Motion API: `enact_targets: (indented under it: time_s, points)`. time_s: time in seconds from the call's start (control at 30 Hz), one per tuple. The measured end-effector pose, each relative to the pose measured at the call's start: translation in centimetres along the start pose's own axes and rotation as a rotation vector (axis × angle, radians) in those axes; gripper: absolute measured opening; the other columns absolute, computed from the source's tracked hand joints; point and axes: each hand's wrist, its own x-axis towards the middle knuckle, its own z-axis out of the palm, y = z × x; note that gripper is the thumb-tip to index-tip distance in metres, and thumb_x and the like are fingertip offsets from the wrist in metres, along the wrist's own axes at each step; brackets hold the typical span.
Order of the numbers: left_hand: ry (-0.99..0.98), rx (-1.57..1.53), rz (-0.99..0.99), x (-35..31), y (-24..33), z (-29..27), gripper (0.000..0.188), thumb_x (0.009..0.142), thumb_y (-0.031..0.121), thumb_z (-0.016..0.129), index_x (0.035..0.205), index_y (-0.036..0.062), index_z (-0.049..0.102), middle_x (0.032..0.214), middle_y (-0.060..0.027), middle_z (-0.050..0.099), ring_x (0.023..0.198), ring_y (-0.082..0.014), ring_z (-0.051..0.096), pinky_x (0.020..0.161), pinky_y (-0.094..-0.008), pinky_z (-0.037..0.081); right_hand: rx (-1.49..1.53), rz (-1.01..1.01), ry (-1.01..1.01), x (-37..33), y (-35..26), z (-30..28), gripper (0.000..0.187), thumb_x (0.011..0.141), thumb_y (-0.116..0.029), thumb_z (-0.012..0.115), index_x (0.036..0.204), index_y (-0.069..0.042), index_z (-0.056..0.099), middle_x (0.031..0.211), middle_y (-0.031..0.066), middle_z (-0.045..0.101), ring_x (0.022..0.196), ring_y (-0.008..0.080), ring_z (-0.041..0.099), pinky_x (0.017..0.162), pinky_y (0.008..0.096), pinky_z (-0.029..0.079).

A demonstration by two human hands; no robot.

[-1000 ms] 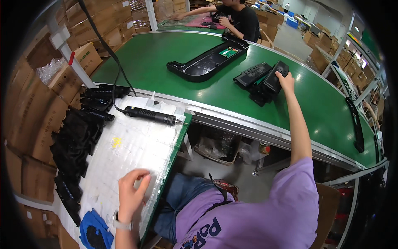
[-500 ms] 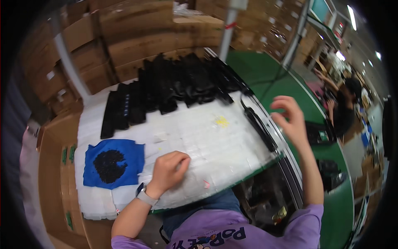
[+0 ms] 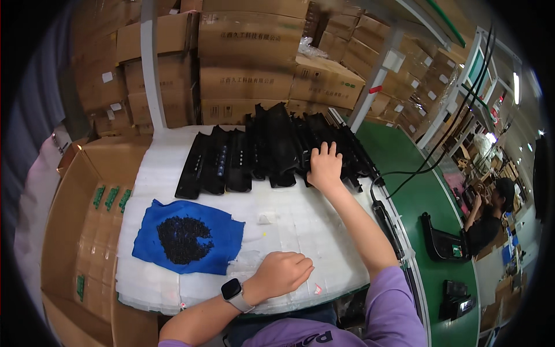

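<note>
My right hand (image 3: 325,166) is stretched forward over a row of black plastic housings (image 3: 276,139). Its fingers are apart, at the right part of the row, and whether they touch a housing I cannot tell. Close to the near edge of the white padded table (image 3: 300,220) is my left hand (image 3: 283,274), with fingers curled in and nothing seen in them. Left of it lies a blue cloth (image 3: 151,236) bearing a heap of small black pieces (image 3: 184,240). Along the right edge runs a black corded handheld tool (image 3: 386,226).
An open cardboard box (image 3: 66,231) with several small green circuit boards (image 3: 112,198) stands left. To the right is a green bench (image 3: 430,217) with a black housing (image 3: 445,246). Cartons (image 3: 251,40) are stacked behind. Another person (image 3: 490,214) sits far right.
My right hand has moved left and forward, from beside the table's right edge to the black housings. My left hand stays curled near the front edge. The whole view has shifted.
</note>
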Motion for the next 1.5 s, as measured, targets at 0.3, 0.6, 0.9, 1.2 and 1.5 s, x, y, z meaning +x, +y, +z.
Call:
enact_targets:
  time_s: [0.3,0.6,0.9,1.2,1.5]
  points:
    - [-0.056,-0.014,0.007,0.0,-0.1,0.3,0.016,0.079,0.015,0.057,0.066,0.0058,0.053,0.059,-0.0076,0.054,0.056,-0.0238,0.057,0.048,-0.0356,0.044,0.159,0.0,0.171,-0.8,0.5,0.3,0.024,0.053,-0.009,0.069,0.072,0.0,0.057,0.081,0.0133,0.053,0.077,0.0273,0.057,0.055,0.0334,0.05]
    - [-0.076,0.01,-0.008,0.0,-0.3,0.6,0.009,0.078,0.014,0.06,0.074,0.0059,0.061,0.062,-0.0067,0.058,0.055,-0.0227,0.057,0.049,-0.0326,0.044,0.253,-0.009,0.429,-6.0,3.4,-2.2,0.03,0.056,-0.014,0.066,0.081,0.0,0.057,0.095,0.0155,0.058,0.084,0.0279,0.059,0.058,0.035,0.05]
    - [0.349,0.206,-0.03,1.3,-0.9,-2.2,0.025,0.07,0.006,0.065,0.094,0.003,0.06,0.088,-0.0122,0.058,0.077,-0.0281,0.058,0.061,-0.0342,0.046,0.417,-0.271,0.536,-16.3,7.1,-8.3,0.026,0.051,-0.009,0.067,0.072,-0.001,0.054,0.093,0.0175,0.06,0.091,0.0326,0.062,0.057,0.032,0.053]
    - [0.043,0.266,0.128,2.7,-1.1,-2.0,0.026,0.06,0.012,0.071,0.08,0.0013,0.06,0.084,-0.011,0.058,0.082,-0.0271,0.057,0.068,-0.0356,0.045,0.698,-0.574,0.065,-21.1,9.4,-7.6,0.034,0.054,-0.018,0.068,0.081,-0.003,0.053,0.101,0.0147,0.057,0.099,0.0297,0.058,0.069,0.035,0.054]
    - [-0.186,0.22,0.071,2.4,0.1,-2.4,0.02,0.056,0.011,0.07,0.064,0.0058,0.052,0.069,-0.0045,0.05,0.067,-0.0207,0.053,0.056,-0.0316,0.044,0.956,-0.476,-0.301,-18.3,11.0,-6.5,0.085,0.053,-0.058,0.072,0.117,-0.006,0.054,0.124,0.0181,0.048,0.117,0.0359,0.045,0.095,0.0442,0.038]
